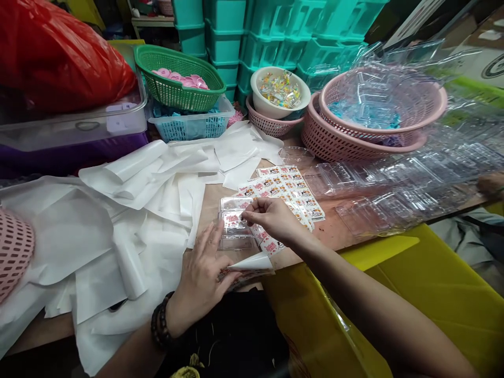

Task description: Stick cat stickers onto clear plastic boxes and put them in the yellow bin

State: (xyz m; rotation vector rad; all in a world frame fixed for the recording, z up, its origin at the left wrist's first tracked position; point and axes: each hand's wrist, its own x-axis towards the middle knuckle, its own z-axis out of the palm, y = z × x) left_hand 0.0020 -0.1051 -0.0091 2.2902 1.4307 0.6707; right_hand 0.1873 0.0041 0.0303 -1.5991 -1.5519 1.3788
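Observation:
Printed sticker sheets [291, 184] with small cartoon figures and red print lie fanned out at the middle of the table. On their left is a clear plastic box [238, 241], with a red-printed sticker [232, 220] on it. My right hand [263, 212] pinches the right edge of this sticker between thumb and fingertips. My left hand [205, 268] has its index and middle fingers extended at the box's left edge, while its thumb and lower fingers grip a curled sheet with a white back [252, 261] near the table's front edge. A dark bead bracelet is on the left wrist.
Crumpled white backing paper [145, 205] covers the left side. Clear plastic boxes [374, 210] line the right. Behind stand pink baskets [346, 142], a white bowl [260, 100], a green basket [177, 97] and stacked teal bins [268, 50]. Another person's hand [490, 184] shows at far right.

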